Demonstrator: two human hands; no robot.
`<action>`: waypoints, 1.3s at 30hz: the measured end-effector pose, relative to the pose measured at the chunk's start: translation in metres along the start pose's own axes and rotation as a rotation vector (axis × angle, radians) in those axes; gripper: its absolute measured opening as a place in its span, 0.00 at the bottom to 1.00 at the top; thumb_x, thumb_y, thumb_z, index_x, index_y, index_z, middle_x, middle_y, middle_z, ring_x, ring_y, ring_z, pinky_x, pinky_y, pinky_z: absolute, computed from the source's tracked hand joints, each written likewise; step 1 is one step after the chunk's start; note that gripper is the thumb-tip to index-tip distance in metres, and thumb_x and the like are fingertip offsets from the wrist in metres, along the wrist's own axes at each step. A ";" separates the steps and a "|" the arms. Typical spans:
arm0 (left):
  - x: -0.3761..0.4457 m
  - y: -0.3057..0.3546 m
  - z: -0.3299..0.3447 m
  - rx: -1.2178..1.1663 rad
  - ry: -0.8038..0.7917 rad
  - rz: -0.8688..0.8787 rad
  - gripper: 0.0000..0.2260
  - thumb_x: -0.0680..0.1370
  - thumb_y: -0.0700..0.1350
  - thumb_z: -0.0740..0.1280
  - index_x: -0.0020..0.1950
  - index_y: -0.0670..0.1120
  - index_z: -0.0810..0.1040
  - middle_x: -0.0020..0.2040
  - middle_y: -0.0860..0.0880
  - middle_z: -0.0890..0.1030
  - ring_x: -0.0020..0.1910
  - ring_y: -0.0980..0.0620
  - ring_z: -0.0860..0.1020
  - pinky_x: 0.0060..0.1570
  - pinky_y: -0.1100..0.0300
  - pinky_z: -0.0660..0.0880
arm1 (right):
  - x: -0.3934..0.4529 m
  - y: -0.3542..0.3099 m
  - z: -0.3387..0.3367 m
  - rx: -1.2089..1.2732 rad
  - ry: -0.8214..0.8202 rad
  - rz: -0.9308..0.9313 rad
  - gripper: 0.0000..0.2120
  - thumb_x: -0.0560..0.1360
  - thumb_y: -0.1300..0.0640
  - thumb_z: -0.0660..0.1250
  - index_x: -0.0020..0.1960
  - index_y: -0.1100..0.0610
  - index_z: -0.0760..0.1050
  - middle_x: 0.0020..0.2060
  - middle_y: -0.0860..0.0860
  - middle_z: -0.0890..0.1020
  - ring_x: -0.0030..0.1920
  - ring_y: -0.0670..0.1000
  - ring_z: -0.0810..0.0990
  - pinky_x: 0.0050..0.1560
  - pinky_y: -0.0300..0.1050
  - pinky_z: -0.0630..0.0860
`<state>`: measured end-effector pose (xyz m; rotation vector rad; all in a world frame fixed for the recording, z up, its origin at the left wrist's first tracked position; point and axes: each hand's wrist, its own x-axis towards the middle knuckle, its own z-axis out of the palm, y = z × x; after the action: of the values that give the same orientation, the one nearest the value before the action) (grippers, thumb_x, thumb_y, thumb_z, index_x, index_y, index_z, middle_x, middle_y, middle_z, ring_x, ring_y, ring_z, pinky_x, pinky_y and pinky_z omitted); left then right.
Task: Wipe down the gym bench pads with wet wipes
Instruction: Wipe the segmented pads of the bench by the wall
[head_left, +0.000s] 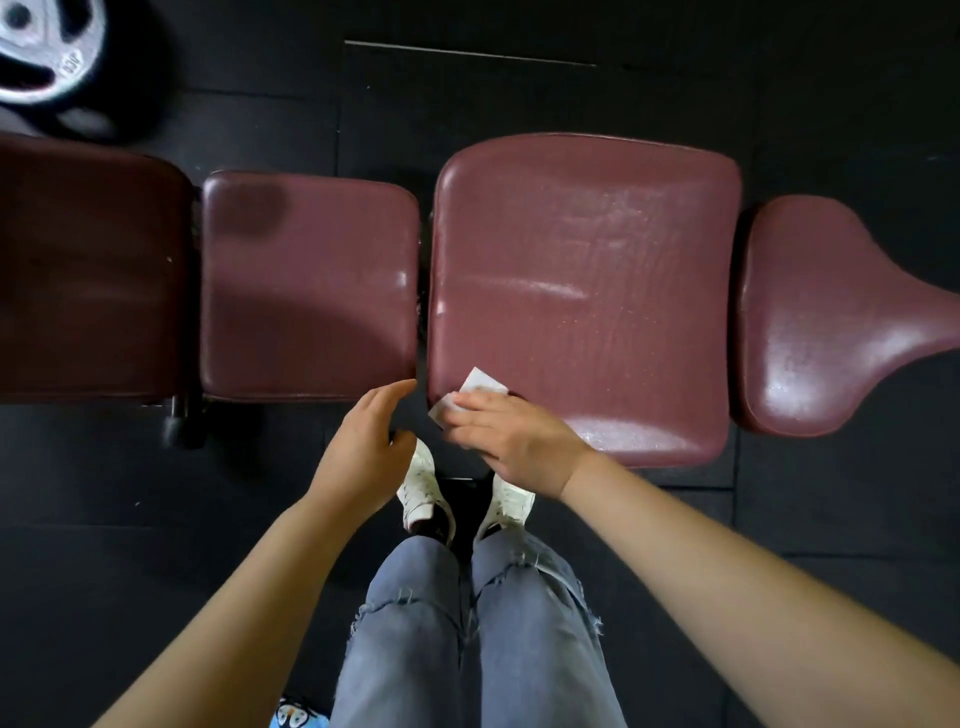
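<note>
The right hand (511, 441) presses a white, folded wet wipe (470, 393) flat against the near-left corner of the large square maroon vinyl pad (587, 291), fingers laid fairly straight over it; the wipe's corners show past the fingertips at about 11 o'clock from the hand. The pad's surface shines with wet streaks. The left hand (366, 441) hovers open and relaxed, holding nothing, its fingertips just off the near-right corner of the smaller maroon vinyl pad (309, 286). A darker maroon pad (88, 270) lies at 9 o'clock, a tapered maroon pad (826, 317) at 3 o'clock. A silver weight plate (41, 52) sits on the black rubber floor (519, 88) at 10 o'clock. White sneakers (421, 488) and grey ripped jeans (467, 634) show at 6 o'clock.
</note>
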<state>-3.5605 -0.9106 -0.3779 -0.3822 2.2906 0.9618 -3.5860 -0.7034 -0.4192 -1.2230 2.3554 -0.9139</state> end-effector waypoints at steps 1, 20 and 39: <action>0.001 -0.001 -0.001 -0.021 0.000 -0.002 0.27 0.77 0.35 0.60 0.75 0.52 0.66 0.72 0.55 0.69 0.70 0.55 0.69 0.64 0.60 0.68 | 0.002 0.010 0.000 -0.023 -0.066 -0.059 0.16 0.75 0.66 0.59 0.56 0.61 0.82 0.62 0.53 0.81 0.67 0.54 0.73 0.69 0.47 0.67; 0.021 0.006 -0.014 -0.246 -0.198 -0.058 0.25 0.78 0.36 0.57 0.71 0.59 0.68 0.66 0.61 0.70 0.59 0.68 0.71 0.50 0.80 0.65 | 0.153 0.096 -0.066 -0.368 0.113 0.383 0.19 0.74 0.71 0.60 0.62 0.62 0.78 0.61 0.59 0.79 0.62 0.59 0.77 0.70 0.51 0.69; 0.011 0.020 0.030 -0.384 0.019 -0.346 0.27 0.75 0.40 0.59 0.73 0.57 0.69 0.63 0.57 0.78 0.63 0.59 0.75 0.60 0.62 0.71 | 0.129 0.147 -0.127 -0.326 0.261 0.502 0.20 0.78 0.62 0.53 0.65 0.60 0.76 0.63 0.61 0.78 0.64 0.61 0.75 0.67 0.47 0.65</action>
<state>-3.5653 -0.8758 -0.3900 -0.9187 1.9583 1.2114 -3.8195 -0.6971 -0.4244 -0.5706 2.9094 -0.5603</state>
